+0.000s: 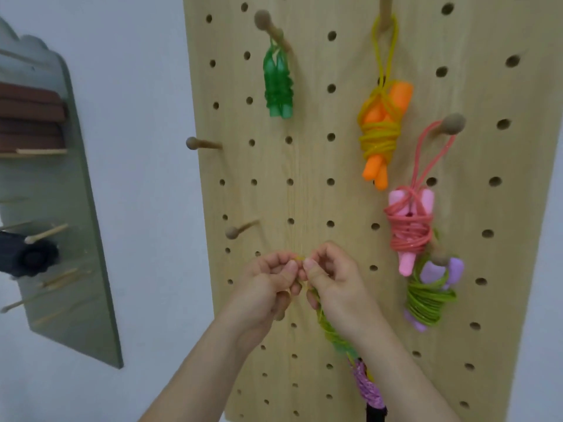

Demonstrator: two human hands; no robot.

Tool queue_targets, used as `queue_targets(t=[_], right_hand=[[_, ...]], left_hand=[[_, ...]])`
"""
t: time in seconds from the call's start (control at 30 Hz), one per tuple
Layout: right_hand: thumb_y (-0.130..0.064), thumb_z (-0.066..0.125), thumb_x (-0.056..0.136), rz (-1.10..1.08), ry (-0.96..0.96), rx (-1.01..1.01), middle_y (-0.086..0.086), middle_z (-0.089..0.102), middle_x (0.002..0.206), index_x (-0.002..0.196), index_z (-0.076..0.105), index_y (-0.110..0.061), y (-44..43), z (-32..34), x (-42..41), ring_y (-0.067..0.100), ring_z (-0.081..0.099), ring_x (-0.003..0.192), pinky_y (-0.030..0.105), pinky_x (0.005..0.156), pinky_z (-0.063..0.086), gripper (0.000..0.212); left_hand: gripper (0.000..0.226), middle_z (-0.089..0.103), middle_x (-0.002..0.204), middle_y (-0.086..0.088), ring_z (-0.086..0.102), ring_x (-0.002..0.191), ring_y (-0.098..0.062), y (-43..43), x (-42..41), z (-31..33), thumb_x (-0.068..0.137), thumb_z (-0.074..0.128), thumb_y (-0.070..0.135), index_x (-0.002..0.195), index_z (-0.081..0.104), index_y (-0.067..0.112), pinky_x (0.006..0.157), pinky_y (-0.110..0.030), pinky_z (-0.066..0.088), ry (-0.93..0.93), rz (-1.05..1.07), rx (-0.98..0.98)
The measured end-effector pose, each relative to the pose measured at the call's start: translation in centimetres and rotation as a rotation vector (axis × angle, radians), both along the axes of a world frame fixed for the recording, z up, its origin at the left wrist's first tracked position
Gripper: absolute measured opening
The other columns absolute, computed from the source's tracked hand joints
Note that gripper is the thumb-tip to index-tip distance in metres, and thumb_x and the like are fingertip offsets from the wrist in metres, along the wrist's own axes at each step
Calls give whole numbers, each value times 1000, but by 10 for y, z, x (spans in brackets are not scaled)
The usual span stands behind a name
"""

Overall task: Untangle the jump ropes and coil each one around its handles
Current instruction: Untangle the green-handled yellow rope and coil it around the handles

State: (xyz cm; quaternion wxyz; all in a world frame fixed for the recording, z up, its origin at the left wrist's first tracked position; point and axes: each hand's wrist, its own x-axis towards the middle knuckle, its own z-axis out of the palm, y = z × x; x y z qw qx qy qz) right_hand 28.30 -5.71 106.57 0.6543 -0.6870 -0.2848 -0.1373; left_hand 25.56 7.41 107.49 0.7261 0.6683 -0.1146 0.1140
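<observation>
The left hand and the right hand are close together in front of the lower part of the light wooden pegboard; the fingers of both are curled, and each hand pinches the thin yellow rope between thumb and fingertips; the two thumbs almost touch. Under the right hand hangs the tangled yellow-green bundle; lower down it passes into a glittery purple rope section and a black end at the bottom edge; which strand belongs to which rope, I cannot tell.

Four ropes hang coiled on the board: the translucent green rope with green handles on a round-headed wooden peg at the upper left; the yellow rope wound around orange handles, hanging by its loop from a peg at the top; the coral rope wound around pale pink handles, hanging by a loop from a peg on the right; the green rope wound around lilac handles just beside and below the pink one.

On the white wall at the left is a grey-green board with thin sticks; a black object sits on it.
</observation>
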Motion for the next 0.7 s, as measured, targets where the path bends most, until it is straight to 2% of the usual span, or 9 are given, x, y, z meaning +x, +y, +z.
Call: queue_targets(t=[0.07, 0.13, 0.23, 0.33, 0.43, 0.5, 0.6, 0.7], right_hand=[[-10, 51, 98, 2, -43, -56, -2, 63, 65, 75, 47, -17, 9, 6, 3, 12, 52, 53, 25, 47, 39, 25], [-12, 49, 100, 31, -8, -73, -3, 60, 62, 75, 44, -16, 21, 9, 4, 13, 48, 54, 28, 48, 38, 25], [-9, 46, 101, 93, 124, 6, 2, 47, 59, 77, 41, -10, 45, 13, 8, 16, 39, 47, 29, 46, 36, 24], [-8, 44, 102, 88, 166, 55, 2, 50, 59, 77, 42, -10, 76, 15, 14, 15, 41, 46, 24, 43, 37, 24], [-11, 45, 102, 19, 130, 68, 5, 54, 62, 78, 42, -12, 103, 15, 25, 17, 44, 49, 25, 45, 38, 24], [-13, 45, 101, -28, 72, 57, 2, 53, 63, 77, 41, -14, 117, 15, 33, 16, 43, 50, 27, 45, 37, 25], [-14, 47, 100, -100, -54, -5, -10, 51, 58, 77, 42, -16, 134, 12, 44, 11, 42, 50, 27, 46, 35, 23], [-16, 52, 98, -148, -112, 2, -12, 55, 59, 78, 46, -17, 145, 12, 53, 12, 49, 53, 27, 47, 40, 21]], left_hand=[[21, 44, 58, -5, 25, 49, -13, 4, 1, 8, 92, 47, 7, 76, 61, 11, 50, -31, 9, 43, -101, -89], [25, 36, 51, 0, 19, 46, -10, 12, 2, 14, 94, 39, 4, 78, 57, 9, 47, -26, 8, 86, -149, -157], [28, 30, 47, 2, 16, 45, -10, 32, 4, 22, 96, 35, 1, 75, 52, 10, 44, -22, 11, 92, -48, -53], [22, 36, 47, 1, 29, 38, -9, 54, 10, 26, 95, 40, 0, 79, 52, 9, 39, -17, 26, 27, 190, 104], [14, 47, 50, 2, 43, 46, -9, 76, 20, 25, 92, 53, 8, 81, 60, 7, 54, -22, 39, -93, 342, 226], [15, 52, 55, 3, 45, 52, -8, 93, 25, 26, 91, 58, 13, 80, 68, 11, 57, -22, 37, -101, 328, 222], [15, 57, 62, 0, 45, 56, -9, 117, 33, 30, 89, 62, 13, 79, 74, 16, 57, -22, 36, -86, 259, 188], [11, 61, 62, 1, 53, 57, -4, 129, 45, 31, 89, 64, 14, 84, 73, 17, 58, -14, 39, -164, 330, 229]])
